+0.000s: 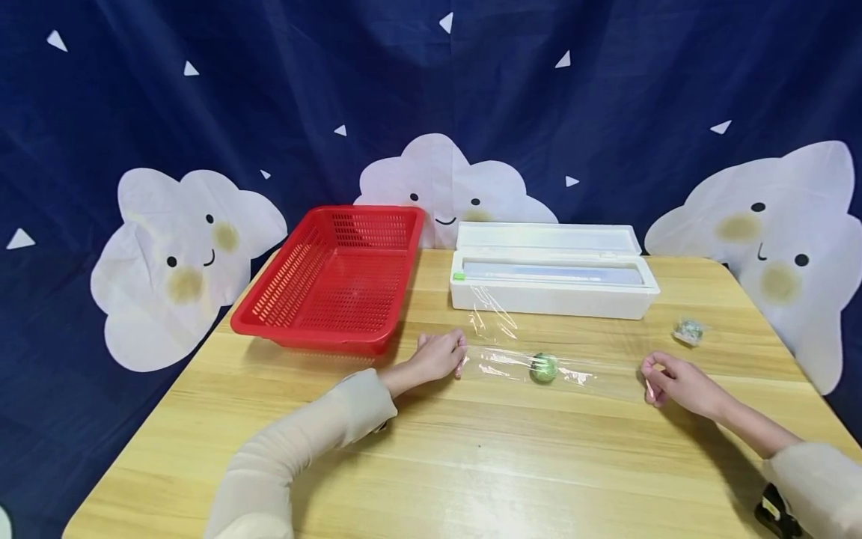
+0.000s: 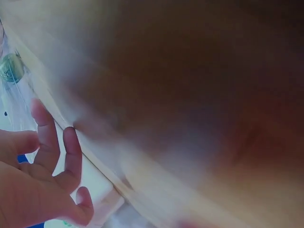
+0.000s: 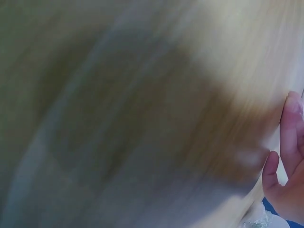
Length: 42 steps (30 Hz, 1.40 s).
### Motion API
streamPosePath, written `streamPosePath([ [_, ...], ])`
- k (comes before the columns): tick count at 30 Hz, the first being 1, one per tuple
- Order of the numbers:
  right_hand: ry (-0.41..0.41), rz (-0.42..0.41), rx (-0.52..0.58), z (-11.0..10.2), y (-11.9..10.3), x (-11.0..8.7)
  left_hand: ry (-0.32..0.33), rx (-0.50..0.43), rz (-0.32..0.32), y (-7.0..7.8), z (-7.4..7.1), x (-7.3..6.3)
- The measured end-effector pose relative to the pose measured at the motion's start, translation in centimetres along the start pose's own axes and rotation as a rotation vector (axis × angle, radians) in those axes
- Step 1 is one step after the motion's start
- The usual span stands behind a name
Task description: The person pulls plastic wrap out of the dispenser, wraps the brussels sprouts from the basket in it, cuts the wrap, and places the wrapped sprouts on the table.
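Observation:
A strip of clear plastic wrap [image 1: 494,361] stretches across the table between both hands. My left hand [image 1: 438,356] pinches its left end, and my right hand [image 1: 683,384] pinches the right end. Midway along the strip is a shiny green ball [image 1: 543,367], with film around it; whether the film passes over or under it is hard to tell. The left wrist view catches the ball [image 2: 11,69] at its edge, beside the left hand [image 2: 45,166]. Only part of the right hand [image 3: 289,161] appears in the right wrist view.
Behind the wrap stands a white plastic-wrap dispenser box [image 1: 552,298] with its lid raised. A red perforated basket [image 1: 377,338] is at the back left. A small film-wrapped ball [image 1: 688,332] lies on the wooden table [image 1: 471,464], beyond the right hand.

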State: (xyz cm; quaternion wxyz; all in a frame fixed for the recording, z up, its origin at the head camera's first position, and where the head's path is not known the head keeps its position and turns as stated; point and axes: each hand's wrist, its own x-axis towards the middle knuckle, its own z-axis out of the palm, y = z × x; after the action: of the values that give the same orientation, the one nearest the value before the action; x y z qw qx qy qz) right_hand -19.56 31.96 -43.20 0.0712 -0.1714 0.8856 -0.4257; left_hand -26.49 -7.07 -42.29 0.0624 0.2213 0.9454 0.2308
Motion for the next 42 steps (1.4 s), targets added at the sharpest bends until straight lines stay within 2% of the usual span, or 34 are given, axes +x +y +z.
streamPosePath([
  [6, 0.019, 0.115, -0.001, 0.4, -0.2, 0.1, -0.024, 0.036, -0.066, 0.3, 0.0, 0.4],
  [9, 0.011, 0.134, 0.023, 0.3, -0.2, 0.0, -0.042, 0.015, -0.095, 0.2, 0.0, 0.5],
  [15, -0.06, 0.106, 0.213, -1.1, 0.5, -0.4, -0.062, -0.051, -0.135, 0.0, -0.4, 0.6],
  [19, -0.059, 0.154, 0.275, -1.6, 0.7, -0.5, -0.07, -0.052, -0.148, -0.1, -0.5, 0.5],
  [25, 0.035, 0.298, 0.202, -1.7, 0.1, -0.9, -0.079, -0.059, -0.154, -0.4, -1.0, 0.2],
  [29, 0.095, 0.332, 0.11, -1.9, -0.1, -1.4, -0.063, -0.019, -0.142, -0.7, -1.8, -0.3],
  [32, 0.146, 0.291, 0.007, -2.0, -0.5, -1.7, -0.024, 0.018, -0.114, -0.6, -2.4, -0.6],
  [36, 0.276, 0.11, -0.203, -1.2, -1.9, -1.2, 0.033, 0.048, -0.01, 0.7, -2.6, -1.0],
  [39, 0.339, -0.031, -0.294, -0.1, -3.5, -0.4, 0.018, 0.078, 0.097, 2.5, -2.3, -1.2],
  [42, 0.295, -0.092, -0.267, 1.4, -5.1, 0.2, -0.037, 0.114, 0.168, 4.6, -1.7, -1.2],
])
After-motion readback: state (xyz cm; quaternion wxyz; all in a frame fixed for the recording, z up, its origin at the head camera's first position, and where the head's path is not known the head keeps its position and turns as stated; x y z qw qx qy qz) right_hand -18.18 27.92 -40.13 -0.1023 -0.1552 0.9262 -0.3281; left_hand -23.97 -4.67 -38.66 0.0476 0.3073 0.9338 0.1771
